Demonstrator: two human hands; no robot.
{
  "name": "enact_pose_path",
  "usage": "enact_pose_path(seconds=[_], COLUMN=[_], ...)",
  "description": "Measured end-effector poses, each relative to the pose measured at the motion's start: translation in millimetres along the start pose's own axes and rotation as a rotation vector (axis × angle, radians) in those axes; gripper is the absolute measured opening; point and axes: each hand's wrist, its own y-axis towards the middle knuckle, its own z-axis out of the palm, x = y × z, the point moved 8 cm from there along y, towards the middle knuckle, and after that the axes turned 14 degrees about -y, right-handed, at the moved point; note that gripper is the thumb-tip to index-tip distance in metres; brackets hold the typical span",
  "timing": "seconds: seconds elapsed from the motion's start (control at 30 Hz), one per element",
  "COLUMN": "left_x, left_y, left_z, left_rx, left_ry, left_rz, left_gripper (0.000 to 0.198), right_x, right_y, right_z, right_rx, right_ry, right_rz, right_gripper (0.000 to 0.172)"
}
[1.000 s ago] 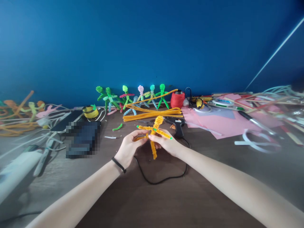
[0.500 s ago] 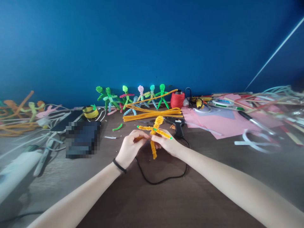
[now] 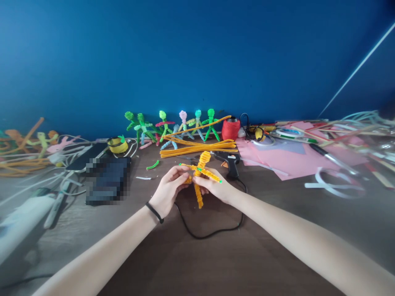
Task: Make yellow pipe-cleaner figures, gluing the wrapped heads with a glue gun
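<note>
Both my hands hold an orange pipe-cleaner figure (image 3: 201,168) just above the brown table (image 3: 216,255). It has a coiled head, spread arms with green tips and one coiled leg hanging down. My left hand (image 3: 168,190) pinches the figure's left side at the body, fingers closed. My right hand (image 3: 216,187) grips it from the right, under the arm. A black glue gun (image 3: 228,161) lies just behind my right hand, its cord (image 3: 212,232) looping under my wrists.
A row of several coloured pipe-cleaner figures (image 3: 173,125) stands against the blue wall. Loose orange pipe cleaners (image 3: 197,147), red yarn (image 3: 230,129), pink paper (image 3: 277,158), tape rolls and sticks lie right. A dark phone (image 3: 106,179), cables and a yellow cup (image 3: 117,145) lie left.
The figure has shifted slightly down and left between my hands. My left fingers have moved in closer on its body.
</note>
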Motion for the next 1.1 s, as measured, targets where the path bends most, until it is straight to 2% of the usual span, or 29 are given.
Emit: enact_pose_path(seconds=[0.43,0.6,0.8,0.93,1.1], left_x=[0.0,-8.1,-28.1,-30.6,-29.8], left_y=[0.0,-0.5,-6.7,-9.3,-9.2], left_z=[1.9,3.8,16.6,22.4,19.6], left_rx=[0.001,0.035,0.089,0.117,0.131], left_ry=[0.005,0.14,0.478,0.547,0.635], left_rz=[-0.022,0.072,0.296,0.329,0.365], left_gripper=[0.018,0.02,0.015,0.014,0.017], right_x=[2.7,0.1,-2.1,-5.6,-11.1], right_y=[0.6,2.1,3.0,4.6,5.1], right_z=[1.1,1.8,2.3,2.6,2.9], right_rx=[0.023,0.033,0.049,0.069,0.085], right_ry=[0.026,0.057,0.039,0.116,0.192], right_rz=[-0.049,-0.04,-0.01,0.013,0.07], right_gripper=[0.019,0.023,0.023,0.02,0.02])
